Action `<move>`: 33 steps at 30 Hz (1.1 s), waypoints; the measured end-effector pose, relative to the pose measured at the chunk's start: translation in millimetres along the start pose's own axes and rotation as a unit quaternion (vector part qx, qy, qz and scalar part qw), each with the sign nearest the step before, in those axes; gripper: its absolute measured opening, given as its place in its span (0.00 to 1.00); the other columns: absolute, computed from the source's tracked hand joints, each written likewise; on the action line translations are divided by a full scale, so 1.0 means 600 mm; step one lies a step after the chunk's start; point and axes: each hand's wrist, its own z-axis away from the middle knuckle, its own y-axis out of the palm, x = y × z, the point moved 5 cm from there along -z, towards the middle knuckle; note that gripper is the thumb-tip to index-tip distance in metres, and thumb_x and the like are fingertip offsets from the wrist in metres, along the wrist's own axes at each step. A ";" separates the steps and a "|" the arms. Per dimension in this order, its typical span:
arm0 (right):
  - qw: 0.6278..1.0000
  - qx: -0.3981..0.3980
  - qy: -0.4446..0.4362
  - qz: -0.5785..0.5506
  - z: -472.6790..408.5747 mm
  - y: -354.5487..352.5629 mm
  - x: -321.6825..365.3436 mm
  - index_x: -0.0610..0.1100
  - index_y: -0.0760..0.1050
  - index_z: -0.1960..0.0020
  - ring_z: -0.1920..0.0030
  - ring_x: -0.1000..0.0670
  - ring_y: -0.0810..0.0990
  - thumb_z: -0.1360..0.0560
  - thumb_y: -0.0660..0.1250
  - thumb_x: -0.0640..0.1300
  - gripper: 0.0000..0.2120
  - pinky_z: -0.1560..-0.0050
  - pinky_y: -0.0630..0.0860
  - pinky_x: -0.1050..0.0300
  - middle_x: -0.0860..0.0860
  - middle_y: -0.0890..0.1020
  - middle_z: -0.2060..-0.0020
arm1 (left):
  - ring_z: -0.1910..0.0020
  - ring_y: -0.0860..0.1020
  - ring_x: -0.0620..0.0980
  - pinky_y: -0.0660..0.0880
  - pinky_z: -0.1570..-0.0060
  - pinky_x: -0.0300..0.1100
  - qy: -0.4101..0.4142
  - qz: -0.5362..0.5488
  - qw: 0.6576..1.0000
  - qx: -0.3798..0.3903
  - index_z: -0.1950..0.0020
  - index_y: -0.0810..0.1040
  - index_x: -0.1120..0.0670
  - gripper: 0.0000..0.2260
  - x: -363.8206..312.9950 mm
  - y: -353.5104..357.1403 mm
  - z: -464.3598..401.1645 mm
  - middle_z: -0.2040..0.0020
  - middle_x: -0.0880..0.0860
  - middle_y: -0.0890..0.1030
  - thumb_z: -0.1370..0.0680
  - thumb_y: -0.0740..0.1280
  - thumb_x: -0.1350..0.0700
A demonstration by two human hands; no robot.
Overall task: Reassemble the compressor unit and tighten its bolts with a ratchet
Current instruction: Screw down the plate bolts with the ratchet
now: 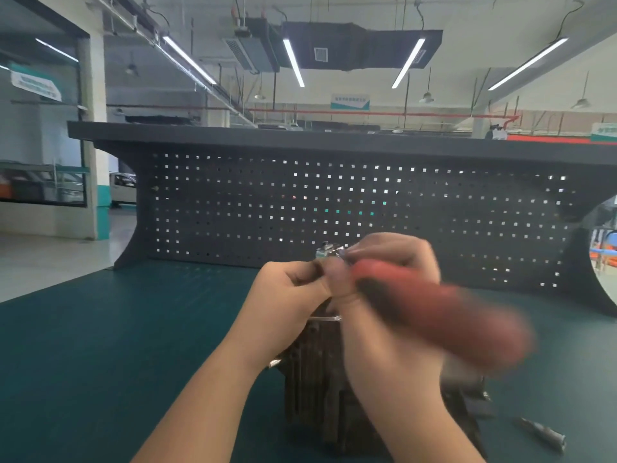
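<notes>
You had both hands up over the compressor unit [320,372] on the green mat, your left hand [293,289] pinching the ratchet [427,305] head, your right hand [394,295] gripping it too; seating it squarely mattered

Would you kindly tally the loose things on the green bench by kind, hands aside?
Dark finned metal compressor unit: 1
Red-and-black-handled ratchet: 1
Grey metal cylindrical piece lying at right: 1
Total: 3
</notes>
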 end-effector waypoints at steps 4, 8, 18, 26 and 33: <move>0.920 -0.194 0.271 -0.207 -0.015 -0.059 -0.068 0.47 0.75 0.56 0.68 0.53 0.78 0.24 0.68 0.41 0.04 0.70 0.76 0.61 0.55 0.80 0.68 | 0.60 0.84 0.43 0.75 0.61 0.30 0.006 0.013 0.999 0.034 0.59 0.87 0.48 0.05 -0.001 0.005 0.001 0.61 0.50 0.86 0.25 0.71 0.54; 0.903 -0.217 0.279 -0.245 -0.006 -0.060 -0.076 0.46 0.74 0.55 0.67 0.51 0.78 0.22 0.66 0.40 0.04 0.69 0.76 0.62 0.51 0.82 0.65 | 0.57 0.84 0.43 0.76 0.57 0.30 0.017 0.002 0.999 0.027 0.55 0.87 0.46 0.05 0.001 0.007 0.001 0.60 0.49 0.87 0.23 0.71 0.54; 0.983 -0.126 0.114 -0.068 -0.009 -0.040 -0.031 0.55 0.75 0.57 0.64 0.53 0.83 0.27 0.71 0.48 0.06 0.61 0.79 0.61 0.52 0.83 0.62 | 0.62 0.83 0.41 0.75 0.62 0.30 0.005 0.017 0.999 0.033 0.61 0.87 0.48 0.06 0.002 0.002 -0.002 0.62 0.51 0.86 0.25 0.71 0.53; 0.970 -0.184 0.138 -0.080 -0.009 -0.055 -0.048 0.49 0.74 0.55 0.68 0.58 0.80 0.26 0.71 0.47 0.06 0.64 0.75 0.68 0.55 0.82 0.66 | 0.58 0.84 0.43 0.76 0.59 0.30 0.026 0.017 0.999 0.030 0.54 0.87 0.47 0.04 0.003 0.009 -0.001 0.60 0.48 0.87 0.27 0.73 0.51; 0.995 0.046 -0.070 0.048 0.000 -0.005 -0.004 0.56 0.74 0.55 0.57 0.58 0.80 0.29 0.70 0.46 0.07 0.57 0.75 0.67 0.56 0.80 0.57 | 0.68 0.79 0.39 0.73 0.68 0.29 0.018 -0.003 1.000 0.011 0.56 0.84 0.60 0.07 0.004 0.001 -0.004 0.67 0.51 0.85 0.25 0.72 0.57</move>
